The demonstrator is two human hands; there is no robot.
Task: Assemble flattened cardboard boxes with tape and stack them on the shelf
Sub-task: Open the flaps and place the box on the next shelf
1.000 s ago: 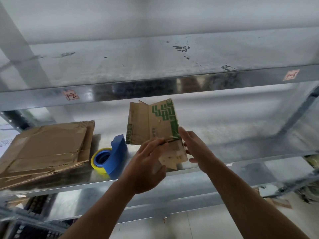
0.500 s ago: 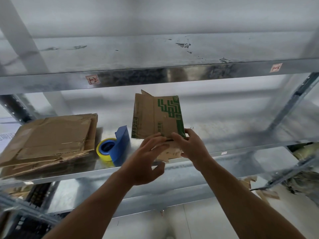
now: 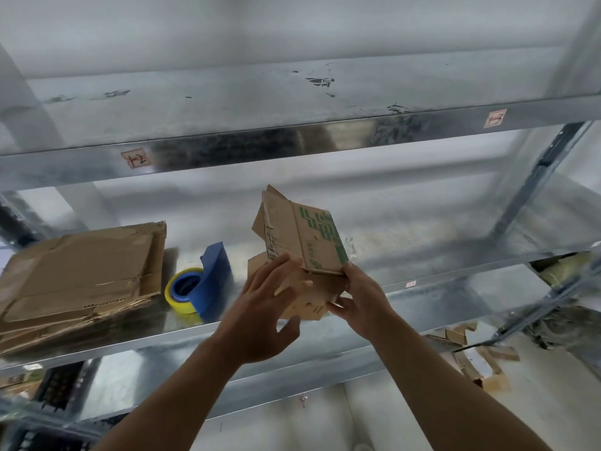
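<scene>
Brown corrugated cardboard box with green printing (image 3: 304, 242), half opened and tilted, is held in the air in front of the middle galvanised steel shelf (image 3: 439, 249), above its front edge. Nearest the camera, two bare forearms reach up to it. The left hand (image 3: 266, 307) lies against the box's lower left side with its fingers spread and fairly straight. Its fingertips touch the cardboard and the thumb is held away, so it presses rather than clasps. The right hand (image 3: 361, 301) grips the lower right corner, thumb and fingers pinching the loose bottom flaps, which splay toward the camera. The top flaps stick up unevenly. Behind the hands, on that shelf, a yellow roll of tape in a blue dispenser (image 3: 198, 288) stands just left of the box. Further left lies a stack of flattened brown cardboard boxes (image 3: 81, 275), well apart from the hands. Above, the upper metal shelf (image 3: 227, 102) is scuffed with dark marks, and its front rim bears small labels with red handwriting (image 3: 136, 158), one to the left and one to the right.
</scene>
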